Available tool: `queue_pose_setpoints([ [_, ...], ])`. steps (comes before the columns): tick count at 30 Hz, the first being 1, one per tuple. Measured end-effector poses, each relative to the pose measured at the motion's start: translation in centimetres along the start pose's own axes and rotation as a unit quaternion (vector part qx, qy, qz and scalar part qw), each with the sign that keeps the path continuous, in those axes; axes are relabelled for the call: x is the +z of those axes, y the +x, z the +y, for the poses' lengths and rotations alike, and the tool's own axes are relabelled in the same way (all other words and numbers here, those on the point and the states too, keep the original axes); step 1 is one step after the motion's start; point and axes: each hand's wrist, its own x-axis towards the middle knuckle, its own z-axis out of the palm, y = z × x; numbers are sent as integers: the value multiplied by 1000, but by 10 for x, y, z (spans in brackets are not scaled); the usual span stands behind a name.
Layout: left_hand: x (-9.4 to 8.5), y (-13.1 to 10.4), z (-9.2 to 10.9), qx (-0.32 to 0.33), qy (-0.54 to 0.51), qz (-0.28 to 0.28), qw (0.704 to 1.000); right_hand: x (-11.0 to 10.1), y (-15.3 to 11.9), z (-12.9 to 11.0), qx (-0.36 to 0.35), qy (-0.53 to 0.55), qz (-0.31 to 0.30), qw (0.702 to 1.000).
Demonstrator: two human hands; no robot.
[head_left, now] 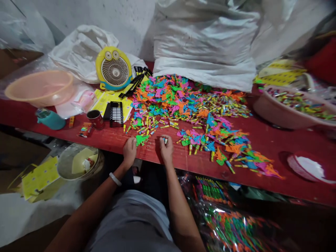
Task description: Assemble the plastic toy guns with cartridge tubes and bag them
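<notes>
Near the front edge of the red table point(110, 140), my left hand point(130, 151) is closed on a bright green plastic piece point(142, 140) that sticks out to its right. My right hand point(166, 148) is closed too, with a small whitish piece point(165, 140) between thumb and fingers. The hands are apart. Just beyond them lie small yellow-banded tubes point(149, 123), and behind those rises a heap of colourful plastic pieces point(168, 94). To the right of my right hand, more mixed pieces and tubes point(231, 140) spread along the table.
A yellow fan point(115, 70), dark mug point(96, 119), teal bottle point(51, 119) and pink basin point(39, 87) stand left. At right are a full pink tub point(286, 112) and a small basket point(301, 168). A bucket point(63, 164) sits below the table's left front.
</notes>
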Motion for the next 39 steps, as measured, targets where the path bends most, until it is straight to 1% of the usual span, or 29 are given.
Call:
queue_pose_setpoints([
  [2, 1, 3, 3, -32, -59, -1, 998, 5, -7, -5, 18, 17, -44, 999],
  [4, 5, 3, 6, -55, -113, -21, 992, 13, -18, -11, 41, 40, -84, 995],
  [6, 11, -1, 11, -80, -182, -46, 979, 23, -28, -17, 57, 51, -118, 990],
  [8, 15, -6, 15, -108, -247, -66, 961, 30, -34, -22, 67, 46, -131, 988],
  [10, 14, -10, 18, -134, -286, -84, 945, 32, -34, -25, 72, 33, -121, 990],
  [11, 12, -10, 21, -140, -289, -90, 943, 31, -33, -26, 66, 20, -109, 992],
  [13, 5, -9, 26, -143, -299, -104, 938, 25, -29, -28, 22, -37, -84, 996],
  [15, -3, -6, 34, -135, -314, -143, 929, 19, -27, -32, -66, -130, -75, 986],
  [17, -7, -3, 42, -147, -354, -185, 905, 14, -30, -38, -154, -212, -99, 960],
  [18, -8, -2, 46, -165, -377, -191, 891, 13, -33, -41, -184, -235, -123, 947],
  [19, -8, -1, 49, -187, -399, -185, 878, 12, -38, -44, -202, -239, -150, 938],
  [20, -7, 0, 51, -211, -418, -168, 867, 11, -42, -46, -204, -226, -172, 937],
  [21, -7, 1, 52, -233, -434, -149, 857, 9, -46, -48, -190, -202, -181, 944],
  [22, -8, 1, 52, -252, -444, -138, 849, 7, -49, -49, -162, -173, -174, 956],
  [24, -11, 2, 51, -276, -450, -136, 838, 3, -51, -49, -82, -123, -127, 981],
  [25, -13, 2, 50, -284, -446, -140, 837, 2, -49, -48, -42, -107, -106, 988],
  [26, -15, 1, 48, -290, -436, -147, 839, 1, -47, -47, -10, -96, -98, 990],
  [27, -17, 1, 47, -295, -425, -154, 842, 1, -44, -46, 11, -86, -104, 991],
  [30, -19, -2, 43, -289, -393, -167, 857, 6, -37, -42, 36, -50, -149, 987],
  [32, -16, -2, 41, -274, -379, -161, 869, 12, -36, -40, 47, -19, -167, 985],
  [35, -9, -2, 36, -260, -364, -145, 882, 17, -37, -38, 78, 9, -178, 981],
  [39, -2, -2, 34, -256, -368, -141, 882, 17, -35, -38, 97, 16, -176, 979],
])
